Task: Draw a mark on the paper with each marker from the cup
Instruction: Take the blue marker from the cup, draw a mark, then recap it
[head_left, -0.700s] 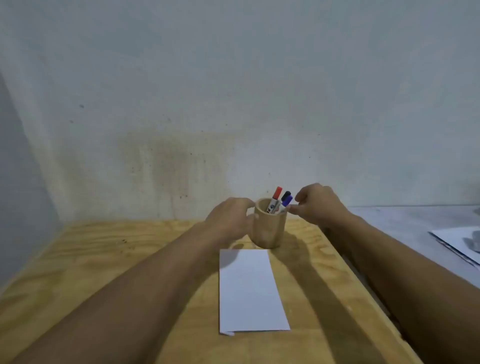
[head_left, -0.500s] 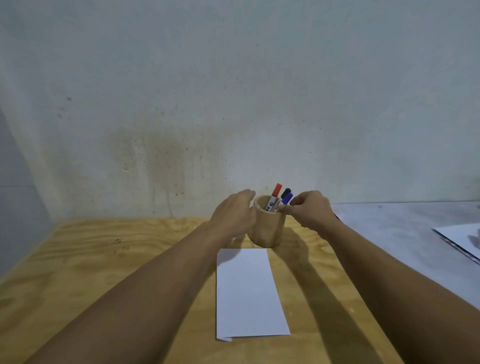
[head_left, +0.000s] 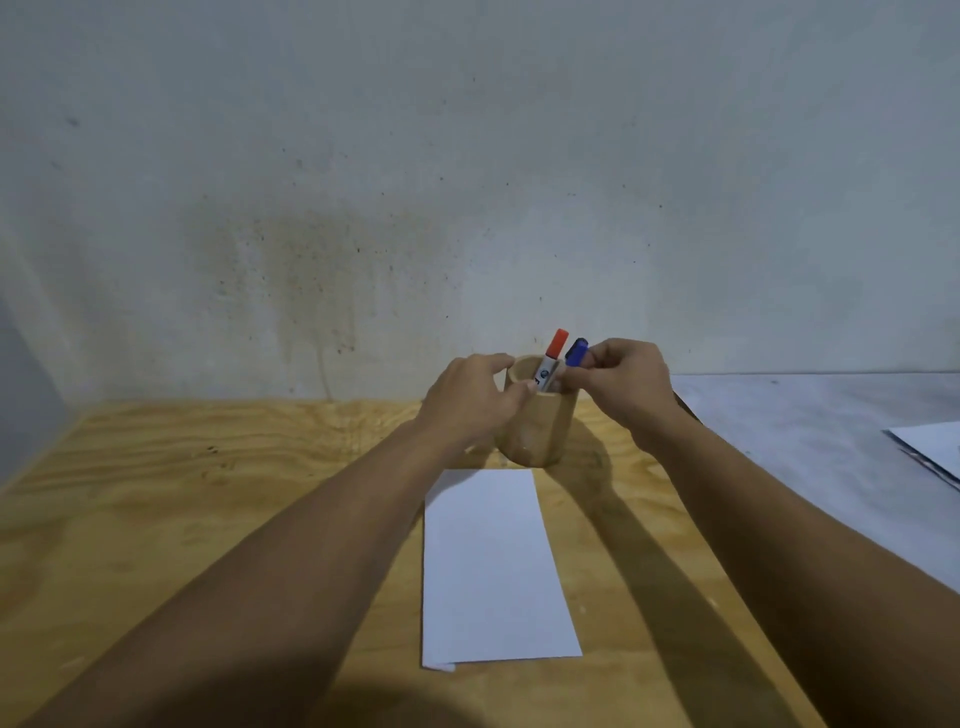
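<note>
A round wooden cup (head_left: 540, 431) stands on the plywood table (head_left: 182, 509), just behind a blank white sheet of paper (head_left: 493, 566). A red-capped marker (head_left: 554, 356) and a blue-capped marker (head_left: 575, 352) stick out of the cup. My left hand (head_left: 467, 397) wraps the cup's left side, thumb on the rim. My right hand (head_left: 626, 382) is at the cup's right rim, its fingertips pinched on the blue-capped marker. A black-capped marker seen earlier is hidden behind my right fingers.
A stained grey wall (head_left: 467, 182) rises right behind the cup. To the right lies a lower grey surface (head_left: 810, 431) with sheets of paper (head_left: 930, 447) at the frame's edge. The table's right edge runs diagonally under my right forearm.
My right hand has moved left onto the markers and closed on the blue-capped one. My left hand has shifted from beside the cup to gripping its side and rim.
</note>
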